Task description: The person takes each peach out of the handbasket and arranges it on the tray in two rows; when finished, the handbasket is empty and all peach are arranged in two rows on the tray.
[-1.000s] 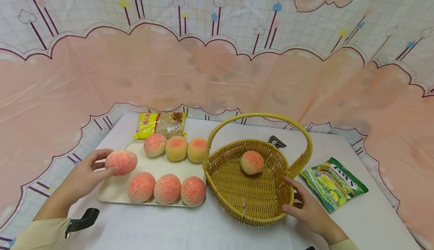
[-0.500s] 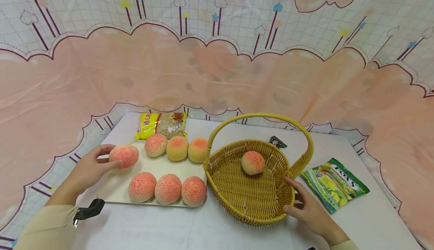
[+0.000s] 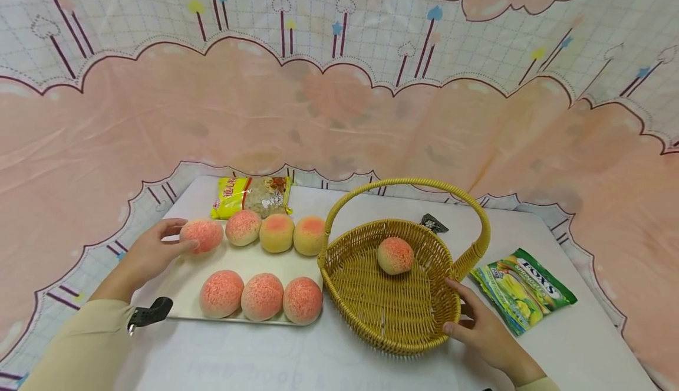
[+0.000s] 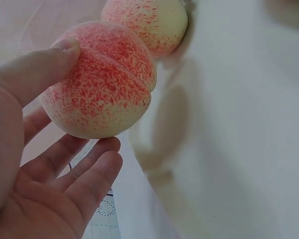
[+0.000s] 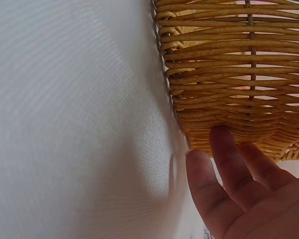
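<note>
My left hand (image 3: 154, 253) pinches a pink-speckled peach (image 3: 203, 236) between thumb and fingers at the tray's back left corner. In the left wrist view that peach (image 4: 102, 82) shows a crease, and another peach sits right behind it. On the cream tray (image 3: 185, 285), several peaches stand in two rows: a front row of pink ones (image 3: 262, 296) and a back row with yellower ones (image 3: 277, 233). My right hand (image 3: 485, 326) holds the right side of a wicker basket (image 3: 382, 314), its fingertips against the woven wall (image 5: 234, 94). One peach (image 3: 395, 256) lies inside the basket.
A yellow food packet (image 3: 251, 196) lies behind the tray. Right of the basket is a green FOX'S candy bag (image 3: 525, 291). A small black packet (image 3: 434, 223) lies behind the basket, whose tall handle (image 3: 408, 182) arches above it. A patterned cloth hangs behind the table.
My left hand has moved away from me and slightly right with its peach, bringing it in line with the back row. The right hand and basket have stayed put.
</note>
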A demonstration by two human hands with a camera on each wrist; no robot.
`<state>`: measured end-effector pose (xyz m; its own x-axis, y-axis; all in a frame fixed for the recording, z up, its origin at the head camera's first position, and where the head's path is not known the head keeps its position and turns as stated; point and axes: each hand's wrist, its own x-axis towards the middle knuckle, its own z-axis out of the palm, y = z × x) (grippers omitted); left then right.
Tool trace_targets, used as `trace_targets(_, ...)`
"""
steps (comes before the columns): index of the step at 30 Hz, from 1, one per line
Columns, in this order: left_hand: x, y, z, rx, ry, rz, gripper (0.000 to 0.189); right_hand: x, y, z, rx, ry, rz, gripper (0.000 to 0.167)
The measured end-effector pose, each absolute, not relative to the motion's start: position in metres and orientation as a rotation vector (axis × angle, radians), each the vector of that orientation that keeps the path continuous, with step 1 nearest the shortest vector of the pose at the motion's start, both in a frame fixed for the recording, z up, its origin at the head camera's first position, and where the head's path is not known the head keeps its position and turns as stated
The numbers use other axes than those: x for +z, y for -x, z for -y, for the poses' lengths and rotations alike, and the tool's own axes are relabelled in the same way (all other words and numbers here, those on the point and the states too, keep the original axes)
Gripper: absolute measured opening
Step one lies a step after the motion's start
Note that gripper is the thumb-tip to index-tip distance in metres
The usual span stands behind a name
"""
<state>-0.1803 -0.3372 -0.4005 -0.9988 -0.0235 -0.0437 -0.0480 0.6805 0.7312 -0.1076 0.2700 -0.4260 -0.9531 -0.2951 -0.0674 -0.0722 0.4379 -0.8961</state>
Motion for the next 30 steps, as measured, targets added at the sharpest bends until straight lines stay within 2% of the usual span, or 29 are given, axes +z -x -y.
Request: trace_targets(30,-0.411,0.204,0.335,1.117,0.100,-2.884,0.074,-0.428,0.107,-0.269,-1.546,0.348,-2.485,0.073)
